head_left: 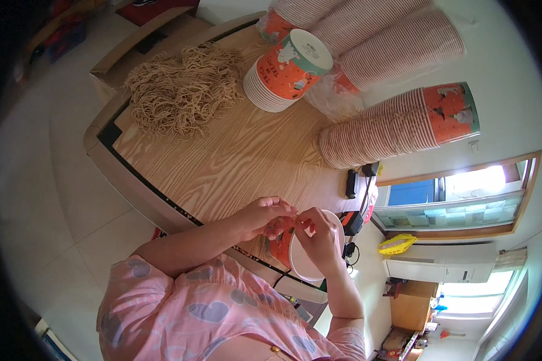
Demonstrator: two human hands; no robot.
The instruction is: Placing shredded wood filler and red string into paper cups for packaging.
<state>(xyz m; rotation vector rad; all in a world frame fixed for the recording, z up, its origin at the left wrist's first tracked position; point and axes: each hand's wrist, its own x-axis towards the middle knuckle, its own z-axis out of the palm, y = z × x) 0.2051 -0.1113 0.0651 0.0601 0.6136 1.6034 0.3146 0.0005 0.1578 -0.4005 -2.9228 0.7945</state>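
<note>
My left hand [268, 218] and my right hand [320, 236] meet over a paper bucket [280, 251] near the table's front edge. The bucket is orange outside and white inside, tipped so that its mouth faces right. Both hands have their fingertips pinched together close to its rim. What they pinch is too small to make out. A loose heap of tan twine [186, 90] lies at the far left of the table. A short stack of printed orange buckets [286, 72] stands upside down beside it.
A long stack of buckets [385, 129] with twine along its side stands at the right. Plastic-wrapped bucket stacks [397, 54] are behind it. Small black devices [351, 183] and cables lie by the right edge of the wood-grain table [223, 162].
</note>
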